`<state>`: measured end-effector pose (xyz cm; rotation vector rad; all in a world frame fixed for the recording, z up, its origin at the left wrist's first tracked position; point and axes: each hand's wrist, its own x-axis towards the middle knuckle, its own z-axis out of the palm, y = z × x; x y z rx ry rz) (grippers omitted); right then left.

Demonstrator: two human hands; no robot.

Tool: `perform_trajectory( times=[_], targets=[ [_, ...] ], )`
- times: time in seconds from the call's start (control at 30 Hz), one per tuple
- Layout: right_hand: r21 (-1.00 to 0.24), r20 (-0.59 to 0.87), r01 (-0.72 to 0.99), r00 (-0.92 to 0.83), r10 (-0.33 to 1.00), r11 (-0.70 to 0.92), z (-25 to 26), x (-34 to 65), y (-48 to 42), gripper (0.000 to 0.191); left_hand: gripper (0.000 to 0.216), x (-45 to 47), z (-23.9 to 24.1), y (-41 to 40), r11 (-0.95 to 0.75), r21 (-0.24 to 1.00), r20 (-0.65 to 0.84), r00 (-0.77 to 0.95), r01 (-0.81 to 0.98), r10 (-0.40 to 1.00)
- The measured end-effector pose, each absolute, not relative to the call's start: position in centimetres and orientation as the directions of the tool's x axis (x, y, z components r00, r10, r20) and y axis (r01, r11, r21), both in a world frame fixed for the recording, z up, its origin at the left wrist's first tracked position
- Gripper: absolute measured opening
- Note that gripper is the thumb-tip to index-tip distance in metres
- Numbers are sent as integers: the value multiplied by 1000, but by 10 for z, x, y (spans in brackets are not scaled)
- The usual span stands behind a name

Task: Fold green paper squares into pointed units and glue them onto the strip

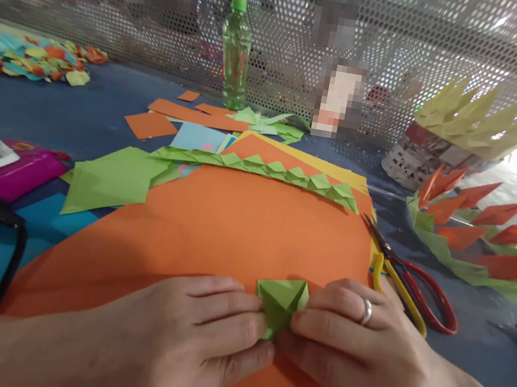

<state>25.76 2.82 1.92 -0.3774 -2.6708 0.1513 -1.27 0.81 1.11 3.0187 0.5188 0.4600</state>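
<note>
A small folded piece of green paper (pixel 281 298) lies on a large orange sheet (pixel 253 226), pinched between both hands. My left hand (pixel 210 331) presses its fingertips on the paper's left edge. From the other side my right hand (pixel 361 349), with a ring on one finger, grips the right edge; its thumb is partly hidden. Just beyond them a strip of folded green triangles (pixel 263 168) runs across the orange sheet. Loose green paper squares (pixel 111 185) lie to the left of it.
Red-handled scissors (pixel 421 287) and a yellow-handled tool (pixel 406 301) lie at right. Beyond them is an orange-and-green paper ring (pixel 476 256) and a yellow-topped paper basket (pixel 444 152). A green bottle (pixel 235 54) stands by the perforated metal panel. A magenta device (pixel 9 171) with black cable sits at left.
</note>
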Motion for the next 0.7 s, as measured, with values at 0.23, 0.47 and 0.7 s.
perform_trajectory(
  times=[0.23, 0.47, 0.7],
  targets=[
    [-43, 392, 263, -883, 258, 964, 16, 254, 20, 34, 37, -12, 8, 9, -948, 112, 267, 910, 299, 318],
    [12, 435, 232, -877, 204, 973, 17, 258, 18, 37, 40, -16, 9, 7, -961, 61, 277, 920, 269, 275],
    [8, 407, 242, -887, 218, 970, 15, 255, 18, 39, 38, -11, 4, 6, -945, 60, 347, 881, 322, 322]
  ],
)
